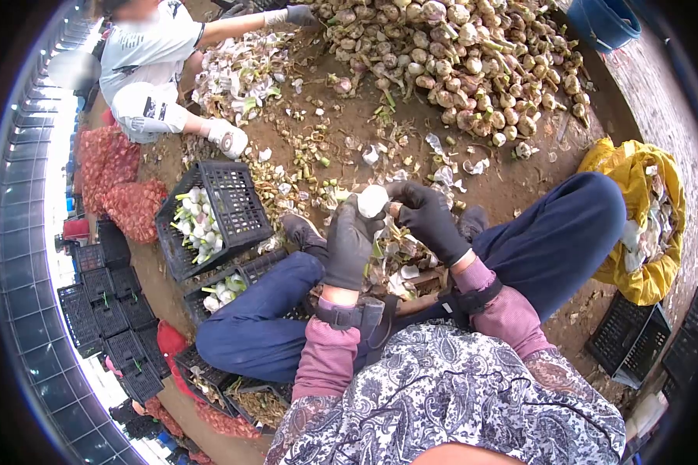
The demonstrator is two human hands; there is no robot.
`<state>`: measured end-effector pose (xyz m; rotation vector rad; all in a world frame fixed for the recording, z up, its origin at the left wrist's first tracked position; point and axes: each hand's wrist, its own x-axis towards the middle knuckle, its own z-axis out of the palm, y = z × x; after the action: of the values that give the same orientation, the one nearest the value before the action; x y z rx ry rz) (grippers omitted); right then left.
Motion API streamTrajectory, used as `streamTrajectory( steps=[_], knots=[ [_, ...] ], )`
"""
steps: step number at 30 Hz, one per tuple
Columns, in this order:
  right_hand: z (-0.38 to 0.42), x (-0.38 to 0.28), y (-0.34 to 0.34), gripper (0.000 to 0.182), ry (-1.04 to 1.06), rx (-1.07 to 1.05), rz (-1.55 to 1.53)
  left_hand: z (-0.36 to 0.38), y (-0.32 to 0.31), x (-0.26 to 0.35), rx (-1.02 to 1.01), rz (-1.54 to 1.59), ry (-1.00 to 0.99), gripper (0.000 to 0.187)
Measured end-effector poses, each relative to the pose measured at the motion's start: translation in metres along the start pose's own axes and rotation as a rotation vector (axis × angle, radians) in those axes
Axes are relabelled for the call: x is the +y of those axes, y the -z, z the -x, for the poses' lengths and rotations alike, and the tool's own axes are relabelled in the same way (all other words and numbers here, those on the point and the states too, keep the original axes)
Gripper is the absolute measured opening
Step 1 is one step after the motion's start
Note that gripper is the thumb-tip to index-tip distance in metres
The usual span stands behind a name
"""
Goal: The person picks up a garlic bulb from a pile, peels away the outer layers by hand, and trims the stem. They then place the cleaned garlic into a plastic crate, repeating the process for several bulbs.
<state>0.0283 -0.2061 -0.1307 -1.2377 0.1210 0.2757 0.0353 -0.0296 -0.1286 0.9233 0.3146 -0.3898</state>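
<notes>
A peeled white garlic bulb (373,200) is held up in front of me, its pale green stem end pointing left. My left hand (350,242), in a dark grey glove, is closed around the bulb from below and the left. Against the bulb's right side, my right hand (430,223), gloved alike, has its fingers pinched together. A small brownish bit shows between those fingers, too small to name. Beneath both hands lie loose garlic skins and stem scraps (402,267) between my feet.
A large heap of unpeeled garlic (473,70) lies ahead. On the left, a black crate (240,203) holds cleaned bulbs, near red mesh sacks (134,209). A yellow sack (650,288) stands right, a blue bucket (603,25) far right. A co-worker (151,66) reaches toward the heap.
</notes>
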Motion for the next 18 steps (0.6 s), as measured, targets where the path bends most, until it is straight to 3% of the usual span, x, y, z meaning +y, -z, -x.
streamTrajectory(
  steps=[4, 6, 7, 9, 10, 11, 14, 16, 18],
  knots=[
    [0.001, -0.001, 0.004, 0.012, 0.047, 0.068, 0.072, -0.012, 0.022, 0.018, 0.111, 0.134, -0.117, 0.039],
    [0.002, -0.004, 0.004, 0.010, 0.054, 0.044, 0.145, -0.013, 0.029, 0.068, 0.409, 0.436, -0.328, 0.038],
    [0.002, -0.005, 0.005, 0.011, -0.005, 0.018, 0.084, -0.013, 0.079, 0.104, 0.158, 0.387, -0.424, 0.040],
    [0.001, -0.002, 0.005, 0.013, 0.029, 0.045, 0.076, 0.002, 0.108, 0.135, 0.073, 0.443, -0.638, 0.042],
    [0.000, 0.000, 0.004, 0.013, 0.045, 0.056, 0.071, 0.014, 0.085, 0.150, 0.245, 0.553, -0.758, 0.043],
    [-0.001, 0.001, 0.004, 0.015, 0.014, 0.061, 0.048, 0.010, 0.059, 0.154, 0.403, 0.606, -0.756, 0.039],
    [-0.009, 0.003, 0.000, 0.015, 0.006, 0.049, -0.048, -0.047, 0.086, 0.111, 0.222, -0.403, -0.632, 0.039],
    [-0.011, 0.012, 0.003, 0.019, -0.003, 0.067, 0.019, -0.089, 0.035, 0.077, 0.340, -0.314, -0.351, 0.037],
    [-0.011, 0.011, 0.004, 0.021, -0.064, 0.111, -0.052, -0.136, 0.014, 0.047, 0.174, -0.602, -0.304, 0.037]
  ],
)
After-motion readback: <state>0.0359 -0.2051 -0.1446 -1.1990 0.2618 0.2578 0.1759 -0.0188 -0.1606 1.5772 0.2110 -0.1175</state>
